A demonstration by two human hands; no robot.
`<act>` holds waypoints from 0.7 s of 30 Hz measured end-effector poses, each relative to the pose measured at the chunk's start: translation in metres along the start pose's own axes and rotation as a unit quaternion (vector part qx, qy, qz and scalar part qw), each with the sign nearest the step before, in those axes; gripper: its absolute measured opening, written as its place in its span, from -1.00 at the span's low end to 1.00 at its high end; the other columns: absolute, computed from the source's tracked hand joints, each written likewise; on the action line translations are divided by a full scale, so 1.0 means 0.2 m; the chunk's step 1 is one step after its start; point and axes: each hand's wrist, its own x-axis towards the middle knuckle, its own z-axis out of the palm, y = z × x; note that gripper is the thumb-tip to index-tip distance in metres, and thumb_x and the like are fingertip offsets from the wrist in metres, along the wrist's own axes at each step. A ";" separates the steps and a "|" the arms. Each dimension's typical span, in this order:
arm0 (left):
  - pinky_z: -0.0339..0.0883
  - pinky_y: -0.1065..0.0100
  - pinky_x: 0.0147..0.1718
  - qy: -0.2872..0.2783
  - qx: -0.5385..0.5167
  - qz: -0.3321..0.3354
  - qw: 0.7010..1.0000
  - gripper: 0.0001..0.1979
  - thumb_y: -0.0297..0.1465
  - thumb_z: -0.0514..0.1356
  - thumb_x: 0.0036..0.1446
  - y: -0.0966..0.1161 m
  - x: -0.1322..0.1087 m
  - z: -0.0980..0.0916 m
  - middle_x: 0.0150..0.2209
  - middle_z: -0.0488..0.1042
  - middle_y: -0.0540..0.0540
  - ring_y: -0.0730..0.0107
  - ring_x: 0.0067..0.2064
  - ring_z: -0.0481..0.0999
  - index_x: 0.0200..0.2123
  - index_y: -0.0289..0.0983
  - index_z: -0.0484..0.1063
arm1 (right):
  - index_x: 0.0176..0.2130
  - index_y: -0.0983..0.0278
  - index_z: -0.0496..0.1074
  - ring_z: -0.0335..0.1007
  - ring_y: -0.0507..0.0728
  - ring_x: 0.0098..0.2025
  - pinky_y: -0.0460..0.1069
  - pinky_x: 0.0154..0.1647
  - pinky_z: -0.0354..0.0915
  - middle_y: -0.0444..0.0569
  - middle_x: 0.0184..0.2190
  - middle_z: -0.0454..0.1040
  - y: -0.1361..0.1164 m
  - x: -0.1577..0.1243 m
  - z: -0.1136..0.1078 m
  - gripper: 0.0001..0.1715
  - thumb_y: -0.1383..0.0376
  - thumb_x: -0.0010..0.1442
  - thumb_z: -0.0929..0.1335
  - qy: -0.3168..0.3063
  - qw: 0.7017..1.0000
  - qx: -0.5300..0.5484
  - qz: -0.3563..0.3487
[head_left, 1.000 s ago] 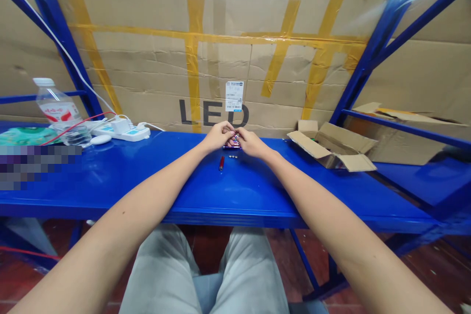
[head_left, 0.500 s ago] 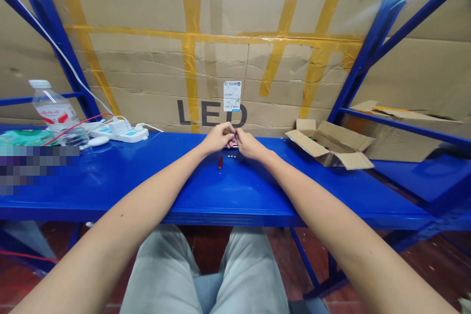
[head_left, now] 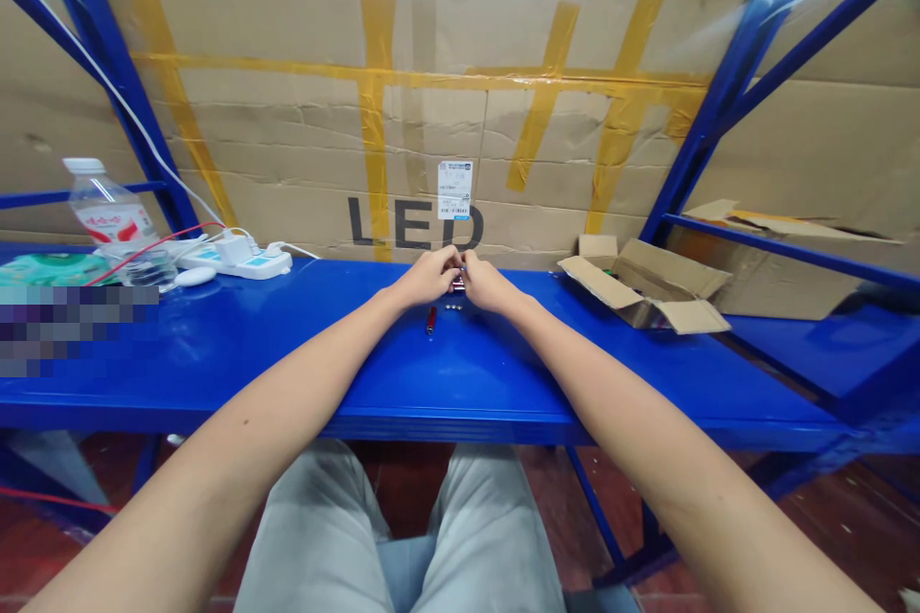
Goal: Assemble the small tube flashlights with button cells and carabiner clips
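My left hand (head_left: pixel 431 276) and my right hand (head_left: pixel 489 283) meet at the far middle of the blue table, fingers bent and pinched together. Whatever lies in their fingertips is too small and covered to name. Just below the fingertips shows a small shiny reddish-silver piece (head_left: pixel 458 285), partly hidden by the hands. A slim dark red tube with a silvery end (head_left: pixel 431 320) lies on the table, nearer to me and below my left hand. Beside it, small round silvery pieces like button cells (head_left: pixel 452 307) sit in a short row.
An open cardboard box (head_left: pixel 643 283) stands to the right on the blue table (head_left: pixel 460 383). At the left are a plastic bottle (head_left: pixel 115 220), a white power strip (head_left: pixel 248 261) and a green packet (head_left: pixel 50 268). A large taped cardboard sheet (head_left: pixel 287 134) closes off the back.
My left hand has shifted slightly and its fingers have curled, leaving more of the shiny piece showing between the hands. The red tube and silvery pieces have stayed in place.
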 end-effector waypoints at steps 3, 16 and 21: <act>0.28 0.38 -0.41 -0.013 0.007 -0.029 0.999 -0.84 -0.56 0.07 0.07 -0.03 0.00 -0.02 -0.52 0.48 0.03 0.40 -0.44 0.48 -0.27 -0.25 0.32 | -0.01 0.36 0.26 0.44 0.25 -0.07 -0.01 -0.20 0.27 0.28 -0.03 0.49 0.04 0.01 -0.04 -0.73 0.32 0.32 0.19 -0.044 0.998 -0.027 0.023; 0.25 0.38 -0.42 -0.206 0.004 -0.152 0.967 -0.89 -0.45 0.20 -0.15 -0.17 0.01 -0.17 -0.50 0.50 -0.05 0.46 -0.50 0.38 -0.48 -0.32 0.51 | -0.12 0.26 0.47 0.23 0.01 -0.63 -0.06 -0.55 0.16 -0.11 -0.58 0.39 0.10 -0.03 -0.15 -0.63 0.12 0.11 0.38 -0.293 0.953 -0.040 0.058; 0.21 0.39 -0.46 -0.256 0.022 -0.172 0.951 -0.92 -0.45 0.23 -0.19 -0.16 0.00 -0.18 -0.55 0.48 -0.04 0.44 -0.51 0.39 -0.52 -0.30 0.52 | -0.16 0.24 0.49 0.25 0.01 -0.60 -0.06 -0.55 0.17 -0.07 -0.47 0.47 0.11 -0.03 -0.17 -0.61 0.10 0.03 0.43 -0.301 0.952 -0.021 0.057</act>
